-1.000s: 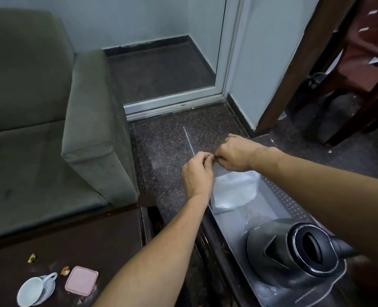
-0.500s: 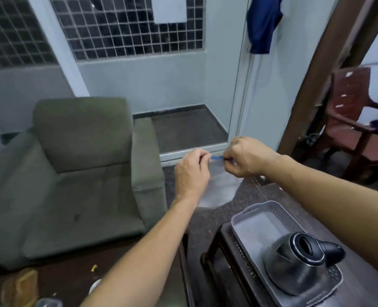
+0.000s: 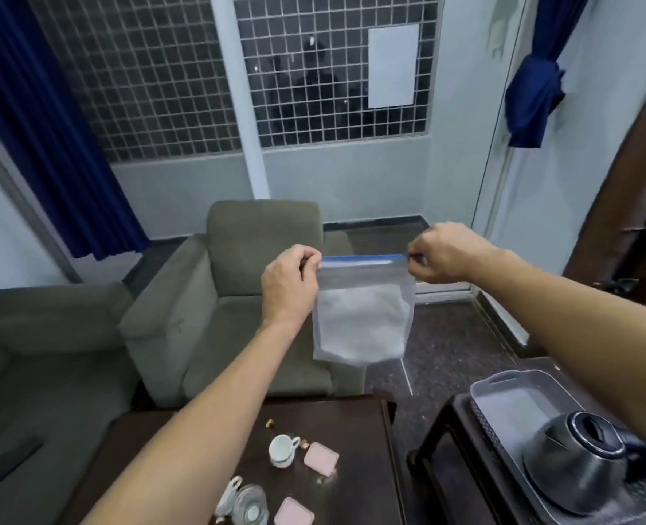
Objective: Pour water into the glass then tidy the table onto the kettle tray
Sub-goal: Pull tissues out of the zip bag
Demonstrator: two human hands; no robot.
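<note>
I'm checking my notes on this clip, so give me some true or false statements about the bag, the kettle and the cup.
1. The left hand and the right hand each pinch a top corner of the bag. True.
2. The bag lies in the tray. False: it hangs in the air between the hands.
3. The kettle sits in the tray. True.
4. The cup is in the tray. False: it is on the dark table, near a pink coaster.
</note>
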